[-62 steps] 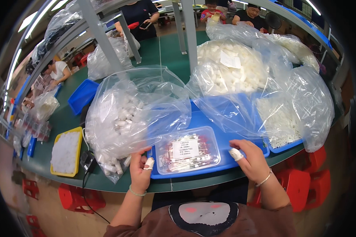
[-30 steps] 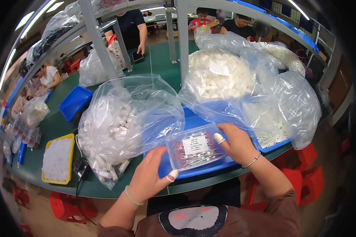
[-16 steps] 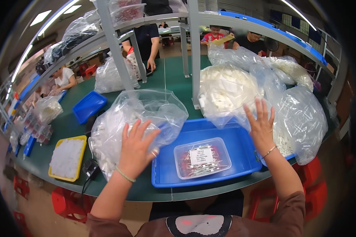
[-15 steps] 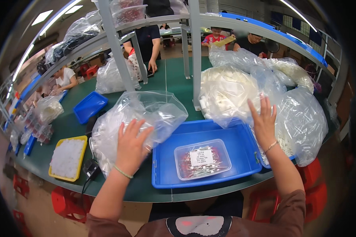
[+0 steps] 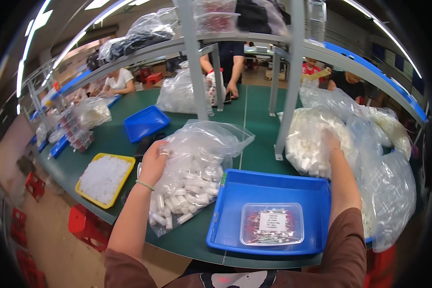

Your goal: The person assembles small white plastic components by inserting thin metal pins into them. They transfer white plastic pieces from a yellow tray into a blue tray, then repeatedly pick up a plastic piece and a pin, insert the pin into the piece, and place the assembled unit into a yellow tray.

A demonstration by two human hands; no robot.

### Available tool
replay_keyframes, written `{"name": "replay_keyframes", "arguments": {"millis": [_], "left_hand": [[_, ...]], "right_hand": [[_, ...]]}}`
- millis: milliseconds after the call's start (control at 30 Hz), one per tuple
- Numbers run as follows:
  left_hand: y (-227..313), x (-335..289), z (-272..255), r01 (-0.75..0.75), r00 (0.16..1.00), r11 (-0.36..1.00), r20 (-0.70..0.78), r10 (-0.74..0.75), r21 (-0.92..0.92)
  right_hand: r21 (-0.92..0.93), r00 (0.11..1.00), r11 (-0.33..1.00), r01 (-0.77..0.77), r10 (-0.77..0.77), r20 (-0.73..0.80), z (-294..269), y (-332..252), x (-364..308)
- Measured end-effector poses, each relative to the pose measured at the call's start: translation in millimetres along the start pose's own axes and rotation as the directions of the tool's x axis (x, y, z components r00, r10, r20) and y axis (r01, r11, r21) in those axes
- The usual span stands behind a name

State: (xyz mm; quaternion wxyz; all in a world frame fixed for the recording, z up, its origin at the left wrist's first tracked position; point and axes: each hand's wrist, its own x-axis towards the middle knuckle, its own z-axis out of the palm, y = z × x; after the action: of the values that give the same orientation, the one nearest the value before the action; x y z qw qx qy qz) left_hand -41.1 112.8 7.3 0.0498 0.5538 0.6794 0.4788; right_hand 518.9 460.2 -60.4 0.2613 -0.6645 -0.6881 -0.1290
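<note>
My left hand (image 5: 155, 163) is closed on the left side of a clear plastic bag (image 5: 204, 137), which holds many short white cylindrical pieces (image 5: 180, 200). To the right, my right hand (image 5: 334, 141) touches a second clear bag (image 5: 309, 137) full of white pieces; its fingers are blurred and partly hidden there. Between my arms sits a large blue tray (image 5: 225, 225). Inside it stands a clear lidded plastic box (image 5: 248, 236) with a white label, holding thin metal-and-red parts.
A yellow tray (image 5: 85, 193) of white translucent bits and a small blue tray (image 5: 146, 124) lie to the left. Grey shelf posts (image 5: 291, 91) rise from the green table (image 5: 254, 144). More plastic bags (image 5: 389, 197) crowd the right. A co-worker's hand (image 5: 232, 90) rests across the table.
My view has swung left. My left hand has gone from spread over the left bag to gripping its side, and the bag's white pieces now show. My right hand has reached to the right bag.
</note>
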Motion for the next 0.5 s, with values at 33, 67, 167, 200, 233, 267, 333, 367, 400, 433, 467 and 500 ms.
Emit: {"name": "replay_keyframes", "arguments": {"millis": [33,67,167,200,233,267,333,367,400,433,467,500], "left_hand": [[12.0,-0.4,-1.7,-0.084,0.996,0.991,0.001,0.085,0.108],[17.3,5.6,0.8,-0.221,0.968,0.946,-0.065,0.243,0.238],[8.4,16.4,3.0,-0.366,0.907,0.819,-0.027,0.419,0.441],[-9.6,18.2,-0.5,-0.287,0.956,0.872,0.056,0.289,0.396],[-27.4,18.3,0.7,-0.201,0.976,0.917,0.147,0.159,0.344],[-42.0,17.3,6.8,-0.169,0.978,0.890,0.184,0.098,0.424],[-60.1,20.2,28.4,-0.152,0.963,0.820,0.270,-0.002,0.551],[-55.6,24.4,29.4,-0.148,0.952,0.852,0.306,-0.015,0.503],[-45.1,27.2,19.2,-0.137,0.939,0.876,0.341,-0.032,0.462],[-32.2,29.0,8.2,-0.125,0.925,0.898,0.376,-0.048,0.422],[-18.4,27.8,0.1,-0.159,0.946,0.936,0.318,0.054,0.313],[7.5,21.0,-15.2,-0.199,0.949,0.958,0.285,0.135,0.208]], "right_hand": [[0.218,0.987,0.973,-0.072,0.037,0.159,18.9,21.9,6.4],[0.393,0.947,0.897,-0.202,0.078,0.311,34.0,44.6,12.5],[0.667,0.829,0.574,-0.475,0.038,0.557,44.9,74.1,21.3],[0.556,0.807,0.705,-0.440,0.039,0.589,22.3,59.6,33.4],[0.532,0.758,0.669,-0.519,0.073,0.648,-7.4,41.8,34.1],[0.495,0.706,0.632,-0.596,0.118,0.698,-43.6,28.3,28.7],[0.253,0.857,0.964,0.080,-0.197,0.477,-106.5,30.9,4.3],[0.036,0.821,0.911,0.411,-0.387,0.420,-138.4,30.7,-10.6],[-0.012,0.856,0.942,0.334,-0.298,0.423,-173.6,13.7,-31.0],[-0.059,0.883,0.966,0.253,-0.206,0.421,-200.6,-8.9,-53.6],[-0.107,0.948,0.978,0.179,-0.143,0.284,-219.0,-22.7,-75.5],[-0.129,0.986,0.985,0.113,-0.095,0.137,-226.1,-39.8,-93.5]]}}
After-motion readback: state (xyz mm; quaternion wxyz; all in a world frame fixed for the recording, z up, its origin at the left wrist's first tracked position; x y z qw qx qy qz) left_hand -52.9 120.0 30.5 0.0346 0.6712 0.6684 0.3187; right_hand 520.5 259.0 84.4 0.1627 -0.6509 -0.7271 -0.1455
